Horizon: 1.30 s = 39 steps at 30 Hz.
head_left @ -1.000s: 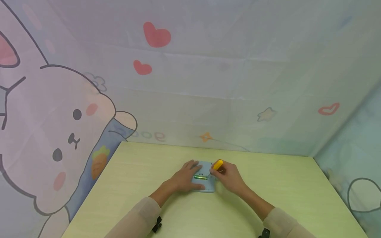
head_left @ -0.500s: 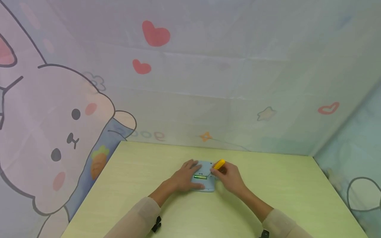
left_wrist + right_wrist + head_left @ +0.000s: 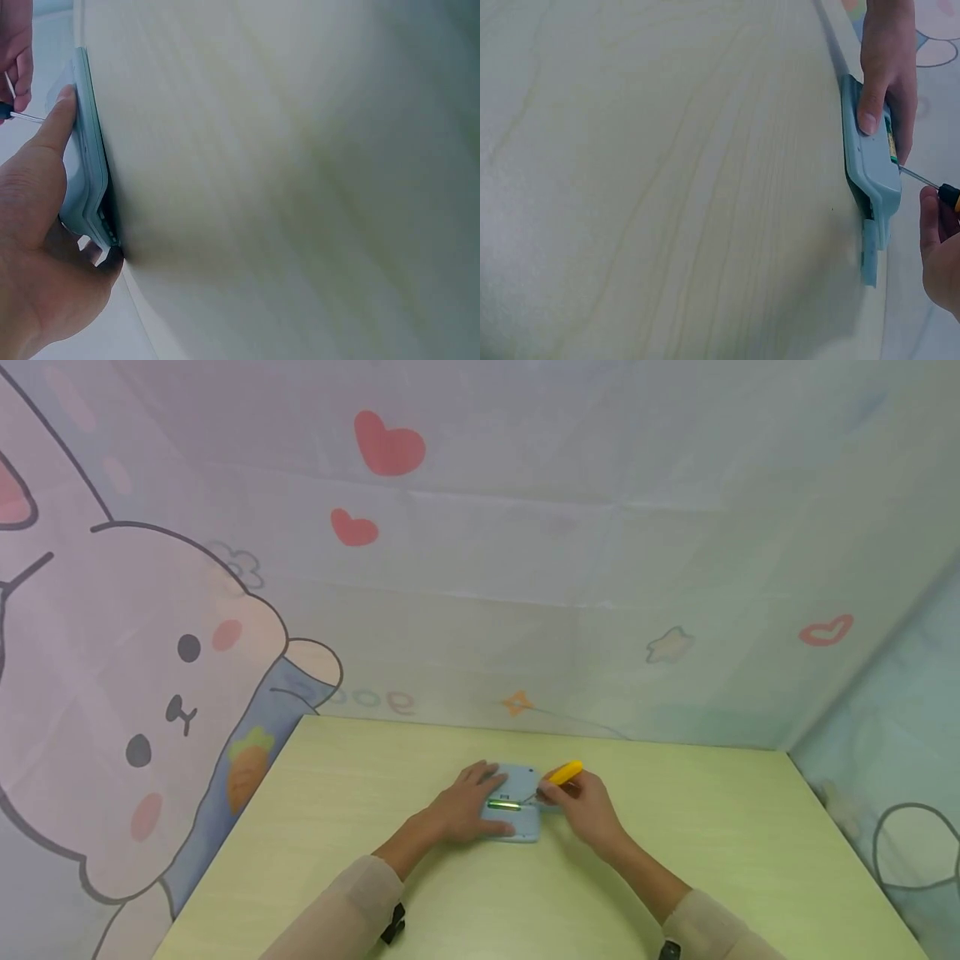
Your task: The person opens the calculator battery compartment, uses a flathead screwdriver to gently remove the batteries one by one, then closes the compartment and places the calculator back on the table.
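Note:
A light blue calculator lies back side up on the table, with a green and gold battery in the slot in its back. My left hand holds it from the left, thumb on the back near the front edge, other fingers over the far part and at the left edge. My right hand pinches a screwdriver by its yellow handle. Its thin metal shaft slants down to the battery's right end. A narrow light blue piece sticks out beyond the calculator's right edge.
The pale yellow-green table carries the calculator near its middle. Behind it hangs a printed cloth with hearts and a rabbit. Another cloth closes off the right side.
The right hand and screwdriver have shifted slightly right, and the handle lies lower. The narrow light blue piece now shows right of the calculator. My left hand keeps its hold.

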### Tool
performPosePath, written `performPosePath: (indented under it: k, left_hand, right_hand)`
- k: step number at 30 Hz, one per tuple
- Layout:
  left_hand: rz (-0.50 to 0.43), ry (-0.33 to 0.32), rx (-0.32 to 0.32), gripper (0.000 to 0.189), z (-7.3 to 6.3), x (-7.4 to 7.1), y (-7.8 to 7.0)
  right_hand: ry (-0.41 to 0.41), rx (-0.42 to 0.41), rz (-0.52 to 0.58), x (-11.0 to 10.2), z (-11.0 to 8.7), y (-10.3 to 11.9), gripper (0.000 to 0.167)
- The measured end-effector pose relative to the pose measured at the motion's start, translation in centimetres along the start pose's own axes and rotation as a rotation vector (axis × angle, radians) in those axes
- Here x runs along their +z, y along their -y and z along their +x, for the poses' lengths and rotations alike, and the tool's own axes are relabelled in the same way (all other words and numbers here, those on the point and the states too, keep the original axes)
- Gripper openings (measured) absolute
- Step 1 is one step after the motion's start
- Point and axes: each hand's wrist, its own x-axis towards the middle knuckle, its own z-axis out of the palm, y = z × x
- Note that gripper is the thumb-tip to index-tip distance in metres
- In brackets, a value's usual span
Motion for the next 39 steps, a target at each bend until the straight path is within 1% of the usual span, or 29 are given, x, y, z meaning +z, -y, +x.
performPosePath:
  k: [4,7,9,15,18,21,24,30,32,36,39]
  left_hand:
    - [-0.002,0.005,0.002,0.096,0.0,0.0,0.0]
    - [-0.009,0.005,0.002,0.097,0.0,0.0,0.0]
    - [-0.014,0.003,0.002,0.097,0.0,0.0,0.0]
    - [-0.023,0.003,0.004,0.096,-0.1,0.0,-0.1]
    - [-0.029,0.000,0.003,0.096,-0.1,0.0,-0.2]
    - [-0.025,-0.003,0.002,0.096,-0.1,0.0,-0.1]
    - [-0.015,-0.006,-0.001,0.096,-0.1,0.0,-0.1]
    - [-0.008,-0.005,-0.003,0.096,0.0,0.0,0.0]
    - [-0.007,-0.005,0.000,0.096,0.0,0.0,0.0]
    - [-0.007,-0.004,-0.001,0.096,0.0,0.0,0.0]
    - [-0.007,-0.003,-0.003,0.096,0.0,0.0,0.1]
  right_hand:
    - [-0.025,0.044,0.030,0.0,-0.1,0.0,0.018]
    - [-0.032,0.041,0.019,0.2,-0.2,0.2,0.018]
    - [-0.032,0.019,-0.024,0.3,-0.3,0.5,0.016]
    - [-0.018,-0.099,-0.234,0.9,-0.2,1.2,0.012]
    - [-0.007,-0.126,-0.277,1.0,-0.1,1.2,0.010]
    - [-0.015,-0.119,-0.276,1.0,0.0,1.1,0.009]
    - [-0.028,-0.087,-0.233,0.9,0.0,1.0,0.011]
    - [-0.053,0.055,-0.018,0.7,-0.1,0.6,0.018]
    - [-0.057,0.090,0.036,0.6,-0.1,0.5,0.020]
    - [-0.056,0.121,0.130,0.4,-0.1,0.3,0.026]
    - [-0.060,0.131,0.178,0.3,-0.1,0.1,0.028]
